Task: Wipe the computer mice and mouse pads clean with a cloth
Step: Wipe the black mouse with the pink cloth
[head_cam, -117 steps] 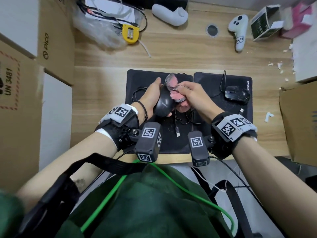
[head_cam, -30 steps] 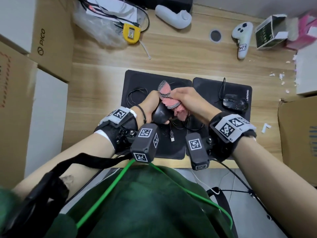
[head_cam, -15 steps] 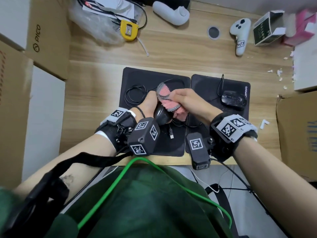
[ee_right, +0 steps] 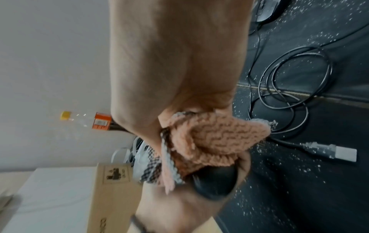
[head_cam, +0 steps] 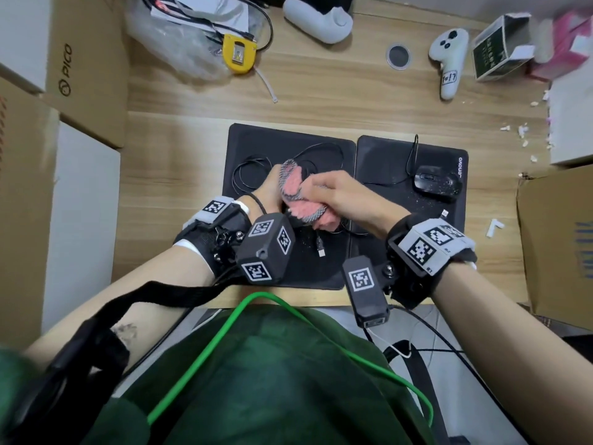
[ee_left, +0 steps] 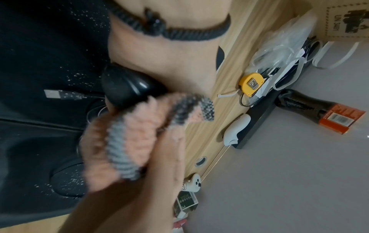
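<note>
Presently, left hand [head_cam: 268,192]: grips lifted black mouse [ee_left: 123,88] above left pad [head_cam: 256,149].
Right hand [head_cam: 340,197]: clutches pink cloth [head_cam: 298,200], rubbing it.
Remaining: second mouse [head_cam: 438,184], both speckled pads.

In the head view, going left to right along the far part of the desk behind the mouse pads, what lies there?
PICO cardboard box → yellow tape measure → pale grey controller lying on its side → round cable grommet → white controller with buttons → open green-and-white carton.
</note>
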A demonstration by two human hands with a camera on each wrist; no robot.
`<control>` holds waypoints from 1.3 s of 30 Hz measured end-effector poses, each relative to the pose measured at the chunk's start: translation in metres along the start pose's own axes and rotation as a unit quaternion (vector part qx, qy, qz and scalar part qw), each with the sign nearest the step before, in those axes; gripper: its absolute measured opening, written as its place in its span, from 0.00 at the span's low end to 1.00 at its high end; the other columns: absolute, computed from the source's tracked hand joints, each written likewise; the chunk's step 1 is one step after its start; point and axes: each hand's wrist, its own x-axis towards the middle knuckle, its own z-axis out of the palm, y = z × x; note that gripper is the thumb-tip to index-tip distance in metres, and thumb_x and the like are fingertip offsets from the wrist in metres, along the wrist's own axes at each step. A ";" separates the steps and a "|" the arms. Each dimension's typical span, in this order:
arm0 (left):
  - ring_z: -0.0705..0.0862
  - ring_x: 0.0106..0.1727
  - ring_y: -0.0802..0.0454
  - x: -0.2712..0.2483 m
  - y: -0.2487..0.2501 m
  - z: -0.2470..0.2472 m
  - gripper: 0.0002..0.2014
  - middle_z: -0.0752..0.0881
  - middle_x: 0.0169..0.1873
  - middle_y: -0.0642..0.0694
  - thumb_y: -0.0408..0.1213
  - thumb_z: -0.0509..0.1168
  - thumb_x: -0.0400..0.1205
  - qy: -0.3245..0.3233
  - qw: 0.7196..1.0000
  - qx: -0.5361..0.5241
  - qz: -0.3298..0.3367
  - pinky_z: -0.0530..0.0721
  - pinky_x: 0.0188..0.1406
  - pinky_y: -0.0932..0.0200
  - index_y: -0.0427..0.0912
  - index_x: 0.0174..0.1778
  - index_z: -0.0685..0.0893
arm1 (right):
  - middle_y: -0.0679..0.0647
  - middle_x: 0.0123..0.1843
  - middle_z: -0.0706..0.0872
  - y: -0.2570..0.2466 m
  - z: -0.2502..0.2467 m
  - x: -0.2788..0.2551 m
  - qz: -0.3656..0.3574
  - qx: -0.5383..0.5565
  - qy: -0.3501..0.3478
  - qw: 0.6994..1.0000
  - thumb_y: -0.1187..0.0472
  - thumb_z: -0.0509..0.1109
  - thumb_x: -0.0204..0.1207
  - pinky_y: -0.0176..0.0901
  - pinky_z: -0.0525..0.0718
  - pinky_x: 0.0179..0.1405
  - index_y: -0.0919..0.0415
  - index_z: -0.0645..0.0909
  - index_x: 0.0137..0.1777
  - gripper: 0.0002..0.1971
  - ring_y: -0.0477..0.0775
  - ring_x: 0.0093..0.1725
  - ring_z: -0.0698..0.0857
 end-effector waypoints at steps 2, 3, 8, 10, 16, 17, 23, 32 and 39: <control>0.74 0.19 0.54 -0.002 0.007 -0.002 0.26 0.75 0.16 0.48 0.42 0.49 0.86 -0.019 1.000 0.004 0.001 0.70 0.26 0.64 0.42 0.20 0.73 | 0.47 0.23 0.84 -0.002 0.006 -0.002 -0.001 0.000 -0.037 0.999 0.67 0.63 0.83 0.30 0.74 0.20 0.60 0.81 0.38 0.12 0.42 0.20 0.80; 0.71 0.21 0.54 -0.004 0.009 -0.001 0.22 0.74 0.17 0.48 0.42 0.50 0.86 -0.020 1.000 0.010 -0.002 0.69 0.27 0.62 0.43 0.23 0.69 | 0.47 0.24 0.85 -0.001 0.006 -0.002 0.001 0.007 -0.035 0.999 0.67 0.63 0.83 0.30 0.75 0.21 0.62 0.82 0.40 0.10 0.42 0.21 0.80; 0.81 0.31 0.47 -0.004 -0.002 0.009 0.17 0.80 0.31 0.41 0.44 0.51 0.84 -0.009 0.999 -0.017 -0.027 0.82 0.33 0.61 0.41 0.34 0.76 | 0.55 0.39 0.88 0.000 -0.006 0.009 0.032 0.035 0.078 0.996 0.63 0.66 0.81 0.36 0.81 0.40 0.57 0.86 0.42 0.09 0.48 0.37 0.85; 0.83 0.37 0.46 -0.002 -0.013 0.012 0.18 0.84 0.39 0.41 0.49 0.49 0.84 -0.006 0.998 0.034 -0.047 0.83 0.35 0.59 0.42 0.45 0.80 | 0.53 0.36 0.86 0.002 -0.008 0.014 0.037 0.010 0.114 0.993 0.59 0.65 0.81 0.39 0.80 0.41 0.53 0.84 0.38 0.11 0.48 0.36 0.83; 0.80 0.37 0.46 0.002 -0.002 0.010 0.16 0.82 0.34 0.41 0.47 0.52 0.82 0.032 0.999 0.009 -0.043 0.80 0.40 0.59 0.41 0.40 0.80 | 0.53 0.39 0.87 0.003 -0.009 0.009 0.042 -0.012 0.059 0.997 0.60 0.66 0.81 0.36 0.79 0.40 0.57 0.86 0.42 0.09 0.46 0.35 0.83; 0.77 0.31 0.49 0.003 0.003 0.008 0.18 0.79 0.26 0.43 0.42 0.52 0.82 0.039 0.999 -0.010 -0.018 0.74 0.37 0.61 0.41 0.29 0.77 | 0.53 0.38 0.86 0.000 -0.007 0.008 0.036 -0.012 0.041 0.998 0.60 0.66 0.81 0.33 0.78 0.37 0.58 0.86 0.43 0.09 0.45 0.33 0.82; 0.86 0.29 0.46 -0.006 0.004 0.020 0.19 0.84 0.34 0.38 0.42 0.48 0.87 -0.066 0.998 -0.007 -0.011 0.86 0.31 0.60 0.36 0.42 0.79 | 0.59 0.42 0.89 -0.004 -0.019 0.016 0.043 0.034 0.082 0.995 0.59 0.66 0.81 0.46 0.81 0.47 0.59 0.87 0.42 0.09 0.54 0.41 0.86; 0.79 0.39 0.44 0.014 -0.008 0.017 0.15 0.78 0.39 0.41 0.50 0.55 0.80 0.018 0.998 0.004 -0.067 0.79 0.38 0.57 0.42 0.39 0.77 | 0.62 0.41 0.89 0.019 -0.016 0.006 0.041 0.003 0.048 0.998 0.59 0.66 0.80 0.42 0.80 0.39 0.54 0.86 0.39 0.10 0.53 0.36 0.83; 0.87 0.47 0.42 0.015 -0.019 0.025 0.17 0.84 0.55 0.33 0.45 0.52 0.87 -0.063 0.996 -0.021 -0.067 0.87 0.47 0.54 0.37 0.52 0.80 | 0.62 0.47 0.90 0.014 -0.022 0.019 0.063 0.005 0.092 0.994 0.60 0.66 0.80 0.50 0.84 0.56 0.57 0.87 0.42 0.09 0.52 0.43 0.85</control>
